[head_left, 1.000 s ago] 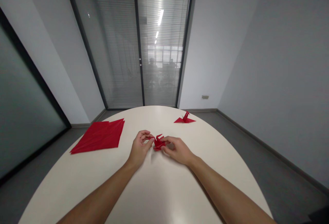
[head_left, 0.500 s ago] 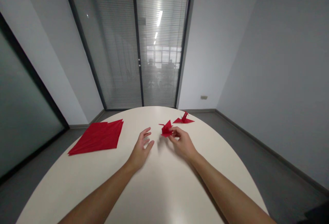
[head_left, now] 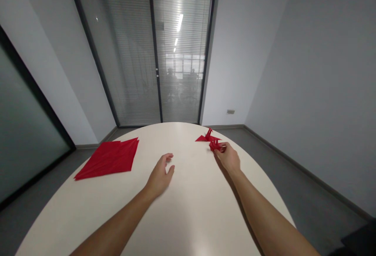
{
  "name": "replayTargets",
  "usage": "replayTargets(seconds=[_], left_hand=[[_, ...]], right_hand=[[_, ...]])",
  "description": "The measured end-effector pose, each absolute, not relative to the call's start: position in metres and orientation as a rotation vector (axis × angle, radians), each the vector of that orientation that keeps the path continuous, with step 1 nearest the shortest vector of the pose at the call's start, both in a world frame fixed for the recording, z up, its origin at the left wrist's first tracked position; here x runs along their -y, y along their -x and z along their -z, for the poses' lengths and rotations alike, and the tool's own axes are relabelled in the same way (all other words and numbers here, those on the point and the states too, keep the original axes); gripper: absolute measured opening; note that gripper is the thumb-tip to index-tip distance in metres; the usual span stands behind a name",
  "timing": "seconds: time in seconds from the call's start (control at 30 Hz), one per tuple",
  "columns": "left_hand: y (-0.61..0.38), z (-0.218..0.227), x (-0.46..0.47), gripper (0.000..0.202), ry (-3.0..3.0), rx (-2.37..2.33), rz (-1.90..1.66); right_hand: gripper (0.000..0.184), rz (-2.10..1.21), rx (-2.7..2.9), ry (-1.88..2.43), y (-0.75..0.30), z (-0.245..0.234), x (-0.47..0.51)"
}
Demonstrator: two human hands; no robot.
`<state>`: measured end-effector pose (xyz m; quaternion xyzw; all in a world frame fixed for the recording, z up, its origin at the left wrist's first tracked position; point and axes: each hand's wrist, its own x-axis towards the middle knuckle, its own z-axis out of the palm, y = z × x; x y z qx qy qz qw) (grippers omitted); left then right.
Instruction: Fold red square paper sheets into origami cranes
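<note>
In my right hand [head_left: 229, 157] is a red origami crane [head_left: 215, 145], pinched between thumb and fingers at its right side. My fingers cover part of it. Just behind it, a second red paper crane [head_left: 208, 135] rests on the table with its wings spread; from this angle I cannot tell whether the two touch. My left hand [head_left: 161, 173] hovers around the middle of the table, thumb and fingers apart and nothing between them.
A pile of red paper sheets [head_left: 110, 157] lies on the left of the round white table [head_left: 182, 217]. Beyond the table's far edge stand glass panels with blinds [head_left: 132, 72]. A dark object [head_left: 360, 238] shows at the lower right.
My right hand has carried the held crane to the right, close to the second crane. My left hand stays near the same place, its fingers a little more curled. The view has shifted slightly.
</note>
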<state>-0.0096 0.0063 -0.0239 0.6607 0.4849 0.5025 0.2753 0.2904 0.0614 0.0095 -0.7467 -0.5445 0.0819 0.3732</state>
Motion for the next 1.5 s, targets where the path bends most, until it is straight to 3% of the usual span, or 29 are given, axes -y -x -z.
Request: replayTargets(seconds=[0.23,0.43,0.77,1.2,1.5], left_hand=[[0.01,0.027,-0.007,0.039,-1.76,-1.288,-1.326],[0.01,0.026,-0.006,0.038,-1.802,-1.297,-1.3],[0.01,0.027,-0.007,0.039,-1.778,-1.27,-1.324],[0.01,0.027,-0.008,0.039,-1.752,-1.261,-1.342],[0.012,0.026,-0.007,0.038,-1.765,-1.263,-1.342]], right_hand=[[0.026,-0.054,1.464,2.118,-0.287,-0.013,-0.061],[0.021,-0.017,1.494,2.07,-0.284,-0.017,-0.058],[0.028,0.125,1.765,2.015,-0.281,-0.015,-0.056],[0.03,0.092,1.913,1.86,-0.28,-0.006,-0.062],[0.03,0.045,1.709,1.991,-0.282,-0.001,-0.067]])
